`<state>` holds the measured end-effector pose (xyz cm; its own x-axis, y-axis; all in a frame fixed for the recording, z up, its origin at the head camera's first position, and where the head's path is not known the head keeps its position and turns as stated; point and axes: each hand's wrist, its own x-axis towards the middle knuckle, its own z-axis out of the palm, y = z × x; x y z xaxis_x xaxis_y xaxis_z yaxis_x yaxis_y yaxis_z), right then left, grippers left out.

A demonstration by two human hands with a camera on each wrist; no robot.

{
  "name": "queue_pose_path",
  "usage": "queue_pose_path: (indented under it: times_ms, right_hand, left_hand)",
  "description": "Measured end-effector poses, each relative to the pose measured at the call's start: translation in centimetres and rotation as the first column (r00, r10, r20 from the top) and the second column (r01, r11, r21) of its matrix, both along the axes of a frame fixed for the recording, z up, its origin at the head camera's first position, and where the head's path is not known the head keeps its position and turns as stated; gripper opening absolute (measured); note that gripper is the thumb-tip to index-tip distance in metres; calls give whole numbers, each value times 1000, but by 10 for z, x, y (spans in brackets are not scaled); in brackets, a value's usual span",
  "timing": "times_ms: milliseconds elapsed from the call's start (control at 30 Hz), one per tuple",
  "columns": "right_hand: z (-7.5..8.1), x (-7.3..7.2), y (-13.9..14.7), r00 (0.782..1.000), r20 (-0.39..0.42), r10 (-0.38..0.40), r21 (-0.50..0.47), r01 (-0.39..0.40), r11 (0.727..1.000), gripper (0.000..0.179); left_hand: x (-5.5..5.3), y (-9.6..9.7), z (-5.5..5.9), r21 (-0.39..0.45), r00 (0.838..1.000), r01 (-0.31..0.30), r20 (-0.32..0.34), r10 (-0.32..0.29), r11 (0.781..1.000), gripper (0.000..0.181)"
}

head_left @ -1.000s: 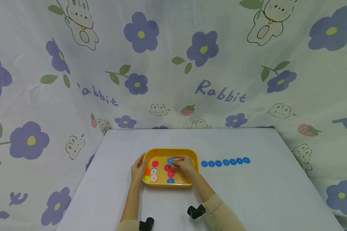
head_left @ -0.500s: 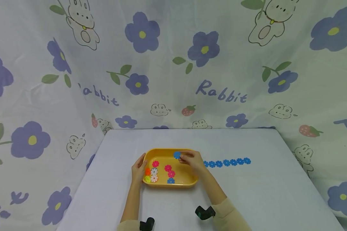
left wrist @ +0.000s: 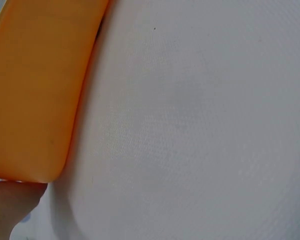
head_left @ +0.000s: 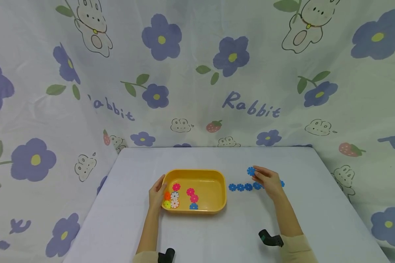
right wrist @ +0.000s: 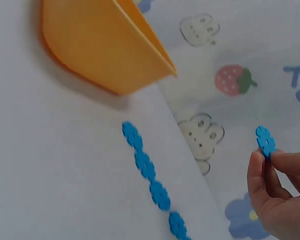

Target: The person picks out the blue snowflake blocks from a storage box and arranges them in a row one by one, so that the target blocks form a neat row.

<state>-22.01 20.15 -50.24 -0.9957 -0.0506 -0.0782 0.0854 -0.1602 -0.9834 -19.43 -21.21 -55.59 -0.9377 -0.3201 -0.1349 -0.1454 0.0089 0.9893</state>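
Note:
My right hand [head_left: 268,180] pinches a blue snowflake building disc [head_left: 251,171] between thumb and fingertips, raised behind a row of blue snowflake discs [head_left: 240,187] on the table. The hand covers part of that row. In the right wrist view the held disc [right wrist: 265,142] is seen nearly edge-on. My left hand [head_left: 156,193] grips the left side of a yellow tray [head_left: 214,170], which also shows at the left of the left wrist view. In the tray lie pink discs [head_left: 194,198], white discs [head_left: 175,202], an orange disc [head_left: 167,196], a yellow-green disc [head_left: 167,204] and one blue disc [head_left: 193,206].
The white table [head_left: 197,241] runs back to a hanging cloth [head_left: 197,109] printed with rabbits and flowers. Black wrist cameras [head_left: 270,239] sit on both forearms. The row of discs begins just right of the tray.
My right hand has carried the blue disc from inside the tray, over its right edge, to behind the row. The left hand and tray have stayed in place.

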Motion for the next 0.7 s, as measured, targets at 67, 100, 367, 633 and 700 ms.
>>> queue_pose_path:
  times_ms: [67,100,367,633,700]
  right_hand:
    - [-3,1,21,999,4,-37,-34,37,999,42]
    - [-5,2,32,998,11,-58,-47,58,997,41]
    - [-17,6,106,977,101,-188,-88,197,976,23]
    - [-32,4,146,946,184,-266,16,267,963,31]
    - [-36,4,151,937,201,-286,55,281,958,30]
  left_hand:
    - [0,0,0,-3,1000,2,-5,-2,1000,43]
    - [0,0,0,-4,1000,1,-7,-1,1000,43]
    - [0,-1,0,7,1000,3,-9,-3,1000,43]
    - [1,-1,2,15,1000,15,-7,-15,1000,45]
    - [1,-1,2,16,1000,14,-9,-14,1000,45]
